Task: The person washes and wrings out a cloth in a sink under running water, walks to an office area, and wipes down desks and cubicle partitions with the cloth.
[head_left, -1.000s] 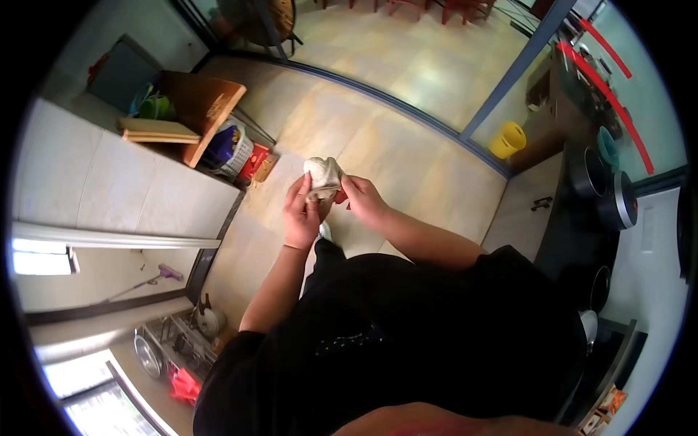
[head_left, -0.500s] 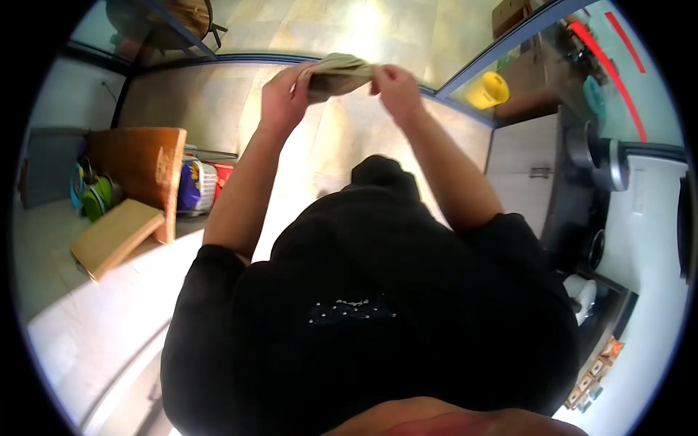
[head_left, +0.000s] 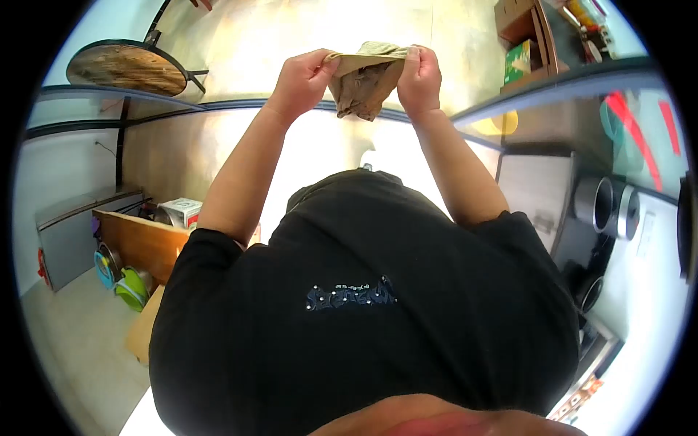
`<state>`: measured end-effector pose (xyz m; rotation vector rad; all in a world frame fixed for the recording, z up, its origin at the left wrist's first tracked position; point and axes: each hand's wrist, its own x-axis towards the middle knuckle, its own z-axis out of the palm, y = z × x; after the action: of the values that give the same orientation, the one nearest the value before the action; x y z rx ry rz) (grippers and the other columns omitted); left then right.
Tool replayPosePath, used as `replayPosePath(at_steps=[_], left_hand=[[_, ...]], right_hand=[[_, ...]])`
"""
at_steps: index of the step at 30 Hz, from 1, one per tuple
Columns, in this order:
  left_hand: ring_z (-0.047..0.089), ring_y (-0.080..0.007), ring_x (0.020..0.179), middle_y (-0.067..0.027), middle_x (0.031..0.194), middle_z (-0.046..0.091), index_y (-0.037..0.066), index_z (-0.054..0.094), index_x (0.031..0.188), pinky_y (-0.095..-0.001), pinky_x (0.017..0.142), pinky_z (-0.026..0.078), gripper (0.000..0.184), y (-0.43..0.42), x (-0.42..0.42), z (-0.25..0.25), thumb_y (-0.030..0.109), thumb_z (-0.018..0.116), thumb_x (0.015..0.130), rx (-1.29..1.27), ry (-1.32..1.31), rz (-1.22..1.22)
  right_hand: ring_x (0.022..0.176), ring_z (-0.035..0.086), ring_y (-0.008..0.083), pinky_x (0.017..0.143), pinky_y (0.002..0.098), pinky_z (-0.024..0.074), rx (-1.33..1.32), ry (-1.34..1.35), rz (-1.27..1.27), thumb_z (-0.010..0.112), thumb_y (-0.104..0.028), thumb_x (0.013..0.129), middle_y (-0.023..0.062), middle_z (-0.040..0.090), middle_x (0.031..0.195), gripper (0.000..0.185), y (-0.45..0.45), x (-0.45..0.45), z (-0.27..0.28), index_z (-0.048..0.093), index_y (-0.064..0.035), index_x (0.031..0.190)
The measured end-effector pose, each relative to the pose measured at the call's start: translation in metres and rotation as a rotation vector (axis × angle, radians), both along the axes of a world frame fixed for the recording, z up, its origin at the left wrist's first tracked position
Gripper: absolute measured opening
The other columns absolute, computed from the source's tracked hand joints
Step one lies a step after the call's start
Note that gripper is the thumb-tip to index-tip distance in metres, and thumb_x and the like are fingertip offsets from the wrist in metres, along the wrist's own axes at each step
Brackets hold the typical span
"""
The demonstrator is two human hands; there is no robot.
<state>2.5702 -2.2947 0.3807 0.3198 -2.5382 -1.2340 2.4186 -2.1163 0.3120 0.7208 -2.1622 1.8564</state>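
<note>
Round table point(head_left: 127, 69): we see it left of the grip.
Cloth point(head_left: 367, 83): hangs between our hands; we judge it light, limp, best held by the top edge.
Left hand point(head_left: 299, 81): pinches its left end.
Right hand point(head_left: 422, 81): pinches its right end.

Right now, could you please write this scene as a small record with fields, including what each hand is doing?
Left hand: pinches the left edge of a cloth item
Right hand: pinches its right edge
Item: pale upper band, brown crumpled part hanging below; exact kind unclear
Clothing: black short-sleeved shirt
Upper left: round wood-topped table
Right side: dark cookware
</note>
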Motion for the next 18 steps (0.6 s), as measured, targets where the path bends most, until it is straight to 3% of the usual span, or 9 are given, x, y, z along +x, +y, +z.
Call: replayPosePath(at_steps=[4,8,9,10,13,14,16,17,18], left_hand=[[0.061,-0.0111,0.086,-0.0032,0.09,0.072,0.001,0.073,0.117,-0.0277,0.079,0.051,0.031,-0.034,-0.082,-0.004,0.027,0.06,0.107,0.189,-0.016,0.067],[0.061,-0.0099,0.085,-0.001,0.093,0.072,0.003,0.074,0.117,-0.0279,0.08,0.053,0.03,-0.073,-0.153,-0.02,0.028,0.059,0.108,0.492,0.2,0.194],[0.061,-0.0099,0.085,-0.001,0.093,0.072,0.003,0.074,0.117,-0.0279,0.08,0.053,0.03,-0.09,-0.172,-0.025,0.028,0.059,0.108,0.505,0.213,0.208],[0.062,-0.0097,0.087,-0.0012,0.093,0.073,0.004,0.075,0.117,-0.0277,0.081,0.053,0.029,-0.112,-0.194,-0.025,0.027,0.059,0.109,0.521,0.199,0.214],[0.065,-0.0098,0.091,-0.0019,0.099,0.074,0.008,0.075,0.119,-0.0268,0.085,0.055,0.027,-0.163,-0.252,-0.031,0.024,0.057,0.109,0.506,0.249,0.119],[0.065,-0.0097,0.093,-0.0017,0.101,0.074,0.009,0.075,0.12,-0.0265,0.086,0.055,0.027,-0.183,-0.275,-0.036,0.025,0.056,0.11,0.461,0.25,0.08],[0.065,-0.0097,0.093,-0.0018,0.101,0.074,0.01,0.075,0.119,-0.0272,0.085,0.055,0.027,-0.212,-0.324,-0.047,0.024,0.055,0.11,0.457,0.247,0.063],[0.065,-0.0097,0.092,-0.002,0.101,0.073,0.01,0.075,0.119,-0.0279,0.085,0.056,0.026,-0.222,-0.34,-0.046,0.023,0.054,0.11,0.436,0.238,0.052],[0.065,-0.0097,0.092,-0.002,0.101,0.073,0.01,0.075,0.119,-0.0279,0.085,0.056,0.026,-0.239,-0.373,-0.05,0.023,0.054,0.11,0.455,0.236,0.038]], right_hand=[[0.081,0.061,0.0359,0.079,0.0441,0.051,0.111,-0.26,0.047,0.047,-0.025,0.107,0.0197,0.065,0.088,0.033,-0.046,-0.071,0.026,0.059,0.0002,0.092],[0.078,0.062,0.038,0.076,0.0467,0.0514,0.28,0.086,0.103,0.05,-0.027,0.107,0.0191,0.065,0.084,0.03,-0.088,-0.147,0.015,0.057,-0.0014,0.094],[0.072,0.062,0.0313,0.07,0.0428,0.0527,0.286,0.229,0.14,0.062,-0.034,0.104,0.0139,0.063,0.077,0.034,-0.099,-0.17,0.005,0.056,-0.002,0.098],[0.072,0.062,0.0313,0.07,0.0428,0.0527,0.299,0.239,0.149,0.062,-0.034,0.104,0.0139,0.063,0.077,0.034,-0.111,-0.193,0.006,0.056,-0.002,0.098],[0.062,0.056,0.0143,0.057,0.0313,0.0516,0.376,0.032,0.537,0.088,-0.035,0.085,0.004,0.058,0.07,0.049,-0.138,-0.248,0.011,0.056,-0.0038,0.106],[0.068,0.063,0.0199,0.064,0.0337,0.0552,0.577,-0.01,0.583,0.088,-0.022,0.084,0.0073,0.063,0.074,0.044,-0.151,-0.265,0.021,0.058,-0.0057,0.111],[0.072,0.065,0.0193,0.069,0.0327,0.0555,0.783,0.113,0.552,0.085,-0.011,0.082,0.0063,0.066,0.079,0.042,-0.185,-0.307,0.011,0.063,-0.0073,0.117],[0.09,0.069,0.0343,0.083,0.0436,0.0572,0.824,0.207,0.527,0.079,-0.009,0.081,0.0118,0.068,0.092,0.037,-0.196,-0.322,0.001,0.064,-0.0108,0.114],[0.097,0.067,0.0341,0.087,0.0452,0.0562,0.956,0.267,0.435,0.076,-0.014,0.084,0.0121,0.067,0.103,0.029,-0.207,-0.351,-0.013,0.066,-0.0115,0.111]])
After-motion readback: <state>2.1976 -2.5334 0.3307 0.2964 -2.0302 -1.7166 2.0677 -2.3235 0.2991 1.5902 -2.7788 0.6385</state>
